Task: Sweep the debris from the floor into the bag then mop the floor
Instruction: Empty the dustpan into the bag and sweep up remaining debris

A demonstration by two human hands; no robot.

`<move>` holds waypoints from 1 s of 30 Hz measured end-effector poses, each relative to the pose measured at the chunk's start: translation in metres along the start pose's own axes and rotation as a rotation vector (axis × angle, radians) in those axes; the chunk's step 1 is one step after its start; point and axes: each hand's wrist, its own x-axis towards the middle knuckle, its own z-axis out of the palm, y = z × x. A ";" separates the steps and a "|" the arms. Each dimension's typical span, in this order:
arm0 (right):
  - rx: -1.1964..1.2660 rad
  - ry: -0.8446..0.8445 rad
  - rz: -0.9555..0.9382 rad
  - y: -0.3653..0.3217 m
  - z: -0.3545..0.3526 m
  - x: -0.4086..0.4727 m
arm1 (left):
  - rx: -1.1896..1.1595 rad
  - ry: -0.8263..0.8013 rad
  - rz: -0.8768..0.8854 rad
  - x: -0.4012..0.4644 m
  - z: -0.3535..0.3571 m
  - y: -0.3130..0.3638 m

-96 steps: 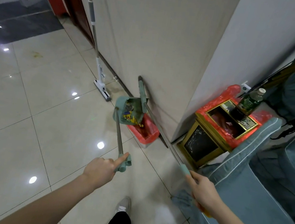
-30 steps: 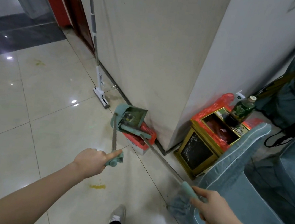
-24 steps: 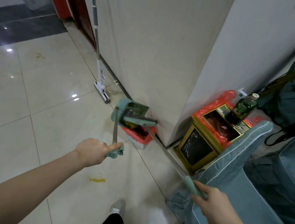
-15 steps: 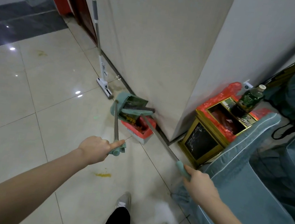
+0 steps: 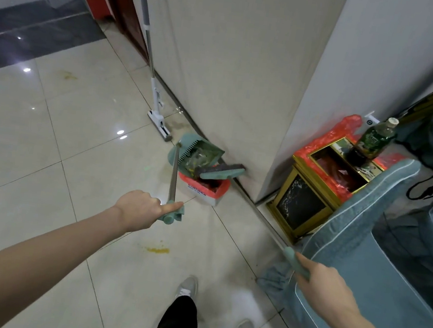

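Green dustpan (image 5: pixel 197 156) tipped over the red-lined bag (image 5: pixel 207 188), ahead of left hand (image 5: pixel 140 210), which grips its shaft end. Broom head (image 5: pixel 222 172) lies across the pan mouth; its handle runs back-right to the gripping right hand (image 5: pixel 323 286). Mop (image 5: pixel 158 118) leans untouched.

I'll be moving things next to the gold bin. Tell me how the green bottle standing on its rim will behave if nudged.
The green bottle stands tall and narrow on the gold bin's rim, so it would probably tip rather than slide. Its round body suggests it would roll once down. It looks like plastic, likely not fragile.
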 end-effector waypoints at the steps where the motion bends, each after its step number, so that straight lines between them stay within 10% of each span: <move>1: 0.009 0.008 -0.003 0.002 -0.001 -0.001 | 0.004 0.002 0.003 -0.001 0.000 -0.001; 30: -0.033 0.020 -0.015 -0.029 0.015 0.003 | 0.027 0.003 -0.021 -0.028 -0.008 -0.006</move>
